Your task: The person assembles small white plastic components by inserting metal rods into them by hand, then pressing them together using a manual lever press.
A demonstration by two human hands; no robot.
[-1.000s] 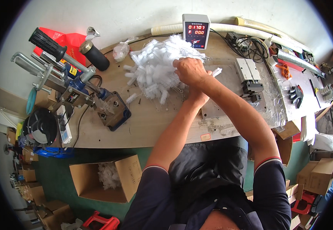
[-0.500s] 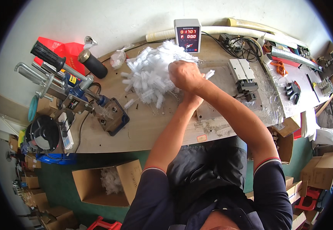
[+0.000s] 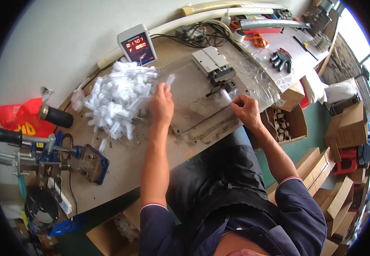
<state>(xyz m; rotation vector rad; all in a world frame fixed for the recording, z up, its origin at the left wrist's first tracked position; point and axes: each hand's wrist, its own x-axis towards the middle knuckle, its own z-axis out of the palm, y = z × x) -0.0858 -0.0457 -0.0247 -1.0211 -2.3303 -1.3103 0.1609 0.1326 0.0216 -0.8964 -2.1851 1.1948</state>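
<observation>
My left hand [image 3: 161,107] pinches one small white ribbed part [image 3: 170,80] just beside the white pile [image 3: 117,99]. My right hand [image 3: 247,111] pinches another ribbed piece [image 3: 225,95] near the metal fixture [image 3: 215,68], close to the surface [image 3: 125,164] edge. Bare plate [image 3: 193,102] lies between both hands.

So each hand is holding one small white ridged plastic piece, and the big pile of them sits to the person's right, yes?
Not quite. The head view shows the pile of white ridged plastic pieces on the person's left, beside the left hand. The right hand holds its piece near the grey metal fixture.
</observation>
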